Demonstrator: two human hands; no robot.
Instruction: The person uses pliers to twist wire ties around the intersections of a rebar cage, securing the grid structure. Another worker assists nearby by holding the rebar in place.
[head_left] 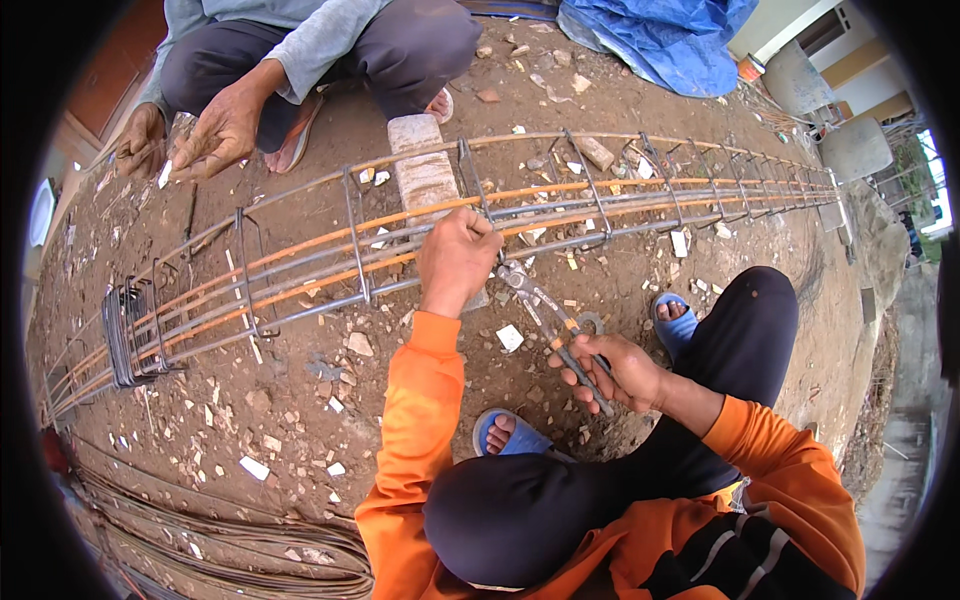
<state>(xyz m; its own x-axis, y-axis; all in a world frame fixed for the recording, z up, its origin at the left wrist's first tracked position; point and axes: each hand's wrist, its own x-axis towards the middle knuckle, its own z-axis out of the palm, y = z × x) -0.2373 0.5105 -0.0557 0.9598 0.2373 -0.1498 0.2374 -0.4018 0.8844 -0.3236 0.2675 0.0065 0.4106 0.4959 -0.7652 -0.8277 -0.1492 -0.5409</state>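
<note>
A long rebar cage (640, 182) of rusty and grey bars, ringed by square stirrups, runs across the view in front of me. My left hand (458, 258) is closed at the near bars beside a stirrup (470, 172); what its fingers pinch is hidden. Just below those fingers is the metal head of a pair of pincers (556, 343), its jaws close to the lowest bar. Its worn, dark-gripped handles are held in my right hand (618, 374), and they slant down to the right. Whether the jaws bite on wire cannot be made out.
A pale block (420, 170) lies under the cage. Bunched stirrups (125, 335) hang at its left end. Across the cage a co-worker squats, hands (215, 135) near a small white piece. Rods (230, 545) lie lower left, a blue tarp (665, 45) at the back. Rubble litters the dirt.
</note>
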